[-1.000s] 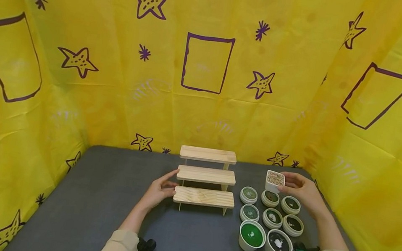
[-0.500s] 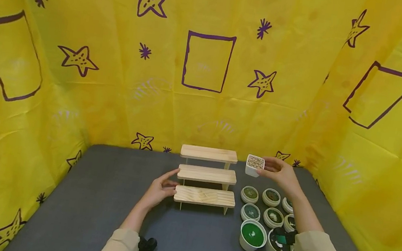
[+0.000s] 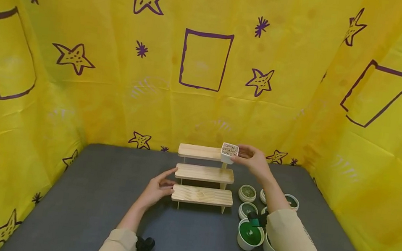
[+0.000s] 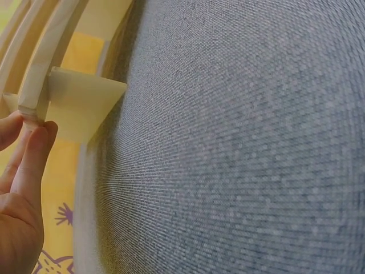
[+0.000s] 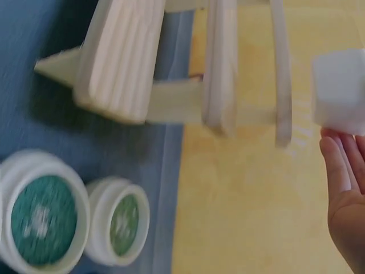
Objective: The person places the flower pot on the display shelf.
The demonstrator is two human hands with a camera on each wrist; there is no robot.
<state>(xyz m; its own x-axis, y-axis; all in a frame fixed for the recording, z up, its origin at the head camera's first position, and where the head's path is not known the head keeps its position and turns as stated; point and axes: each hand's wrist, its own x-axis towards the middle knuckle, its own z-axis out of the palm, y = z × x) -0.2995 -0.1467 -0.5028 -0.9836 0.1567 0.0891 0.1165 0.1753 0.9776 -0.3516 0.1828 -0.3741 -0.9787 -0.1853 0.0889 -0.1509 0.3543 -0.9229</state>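
My right hand (image 3: 255,163) pinches a small square white pot (image 3: 229,154) filled with beige grains or pebbles. It is upright and overlaps the right end of the top step in the head view. In the right wrist view the pot (image 5: 341,91) shows beyond the end of the top board, with fingertips at its base. A three-tier wooden stand (image 3: 205,172) stands on the grey table. At its left side, my left hand (image 3: 156,188) holds the step ends. The left wrist view has fingertips (image 4: 37,137) at the end of the lowest board.
Right of the stand are several round white tubs (image 3: 247,193) with green contents, partly hidden by the right forearm. A larger tub of bright green (image 3: 249,235) stands nearest. Yellow cloth (image 3: 199,112) with purple drawings encloses the table's back and sides.
My right hand has carried the white pot leftward and slightly up, from above the tubs to the stand's top step. My left hand keeps its place at the stand.
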